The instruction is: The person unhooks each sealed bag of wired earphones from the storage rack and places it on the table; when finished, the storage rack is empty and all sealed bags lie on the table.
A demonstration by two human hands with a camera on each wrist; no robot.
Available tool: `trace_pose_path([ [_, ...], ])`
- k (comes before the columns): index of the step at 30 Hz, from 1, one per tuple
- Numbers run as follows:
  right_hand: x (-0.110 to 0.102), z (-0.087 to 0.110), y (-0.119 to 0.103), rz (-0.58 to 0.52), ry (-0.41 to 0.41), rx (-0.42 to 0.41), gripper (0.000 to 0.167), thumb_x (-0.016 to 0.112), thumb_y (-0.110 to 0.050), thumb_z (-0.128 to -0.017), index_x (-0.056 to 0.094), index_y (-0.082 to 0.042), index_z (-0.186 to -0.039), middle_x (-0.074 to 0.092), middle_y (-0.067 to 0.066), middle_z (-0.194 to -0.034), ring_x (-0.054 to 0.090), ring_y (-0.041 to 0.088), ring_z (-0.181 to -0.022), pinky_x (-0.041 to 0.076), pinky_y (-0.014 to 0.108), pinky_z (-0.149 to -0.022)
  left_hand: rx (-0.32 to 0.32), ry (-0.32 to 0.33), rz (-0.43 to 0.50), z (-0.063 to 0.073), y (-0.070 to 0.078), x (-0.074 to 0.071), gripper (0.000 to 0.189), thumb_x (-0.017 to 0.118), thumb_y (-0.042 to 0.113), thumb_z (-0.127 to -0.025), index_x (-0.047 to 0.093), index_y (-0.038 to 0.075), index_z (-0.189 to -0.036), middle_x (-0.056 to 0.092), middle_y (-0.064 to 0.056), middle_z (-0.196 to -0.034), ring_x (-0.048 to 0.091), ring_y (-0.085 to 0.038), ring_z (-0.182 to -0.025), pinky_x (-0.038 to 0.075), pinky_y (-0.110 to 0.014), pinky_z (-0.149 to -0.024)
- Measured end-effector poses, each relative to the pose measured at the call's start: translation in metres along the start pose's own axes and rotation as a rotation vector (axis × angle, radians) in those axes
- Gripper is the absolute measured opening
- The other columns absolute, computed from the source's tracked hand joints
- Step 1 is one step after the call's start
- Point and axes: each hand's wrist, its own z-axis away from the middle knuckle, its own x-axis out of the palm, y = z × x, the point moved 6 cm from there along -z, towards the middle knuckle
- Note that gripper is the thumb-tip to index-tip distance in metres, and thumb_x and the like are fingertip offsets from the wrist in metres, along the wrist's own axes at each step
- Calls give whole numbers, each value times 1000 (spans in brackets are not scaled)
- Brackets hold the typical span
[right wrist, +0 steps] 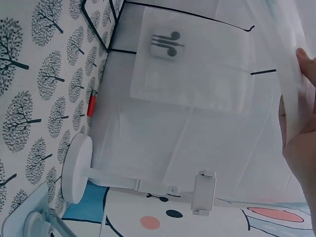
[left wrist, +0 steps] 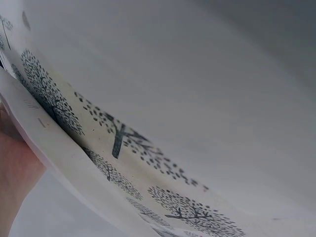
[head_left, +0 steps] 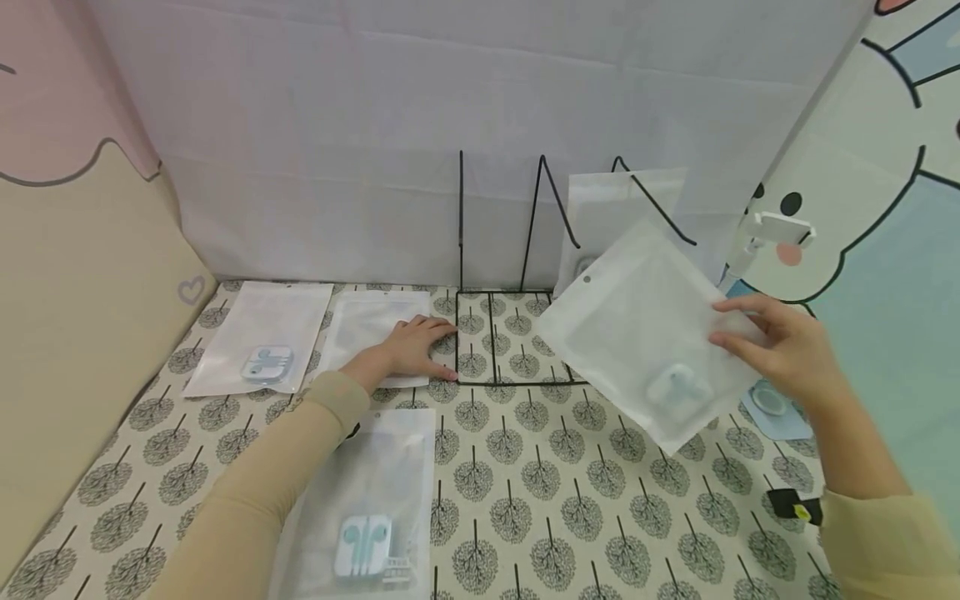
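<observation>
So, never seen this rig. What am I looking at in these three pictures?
There is no machine: these are a person's two bare hands. The head camera took the wide picture, looking forward and down; each wrist camera took one of the tilted close views. The right hand pinches a white pouch with what look like earphones inside; the left hand rests at the edge of a black wire rack, where another pouch stands. Three more pouches lie on the tree-print cloth.

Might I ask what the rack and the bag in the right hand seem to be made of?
The rack looks like matte, black-coated metal wire: thin, dark rods with crisp bends. The bag seems frosted plastic, since the case inside shows hazily through.
</observation>
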Motion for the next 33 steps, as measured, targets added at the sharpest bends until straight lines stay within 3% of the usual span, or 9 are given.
trace_pose_path([
  [2,2,6,8,3,-25,4,31,69,23,-67,65,13,-96,68,-8,-91,53,-5,-56,39,11,-42,-1,1,-1,0,-1,0,100,59,77,-69,29,24,-149,26,-5,-154,23,-32,-140,23,-60,-109],
  [6,4,19,25,9,-60,-13,35,69,24,-66,69,9,-98,69,-5,-98,45,-2,-57,33,14,-41,-4,-1,-4,-1,-1,1,101,58,78,-69,28,24,-149,26,-4,-155,24,-31,-139,23,-60,-108],
  [9,6,28,34,61,-89,79,41,69,24,-66,70,4,-102,68,-13,-102,53,-2,-68,39,13,-47,-5,0,-7,-1,-2,1,101,58,78,-69,28,24,-149,26,-4,-154,24,-31,-139,24,-60,-108],
  [13,7,40,42,115,-110,290,36,69,13,-76,70,-3,-109,64,-25,-105,60,-6,-81,47,11,-55,4,12,-1,-1,-2,3,101,59,77,-69,29,22,-149,27,-6,-154,25,-33,-138,25,-62,-107],
  [16,9,49,45,120,-125,407,32,68,4,-82,69,-6,-112,63,-30,-104,61,-9,-82,49,11,-58,1,9,1,-3,-3,4,101,59,77,-69,29,22,-149,27,-5,-154,24,-33,-139,24,-61,-107],
  [23,15,64,48,97,-184,503,35,63,-4,-89,63,-10,-123,58,-34,-109,53,1,-58,45,17,-50,-4,3,-25,-6,-7,6,103,55,81,-68,26,25,-150,25,-3,-155,24,-30,-139,25,-58,-108],
  [28,19,75,45,90,-248,619,42,61,-16,-92,54,-17,-134,51,-35,-115,60,6,-66,51,19,-56,-10,1,-21,-5,-6,6,102,55,80,-69,26,26,-150,25,-2,-155,23,-30,-139,24,-58,-108],
  [31,23,78,41,50,-252,643,48,64,-13,-90,52,-18,-136,51,-31,-118,58,9,-61,49,24,-49,-14,-1,-18,-4,-6,6,102,55,80,-69,26,26,-150,24,-2,-155,23,-30,-139,24,-58,-109],
  [33,26,80,39,15,-253,659,53,66,-11,-88,50,-18,-138,50,-31,-122,61,9,-66,50,24,-49,-14,1,-14,-4,-5,5,102,56,80,-69,26,26,-150,24,-2,-155,23,-29,-139,24,-57,-109],
])
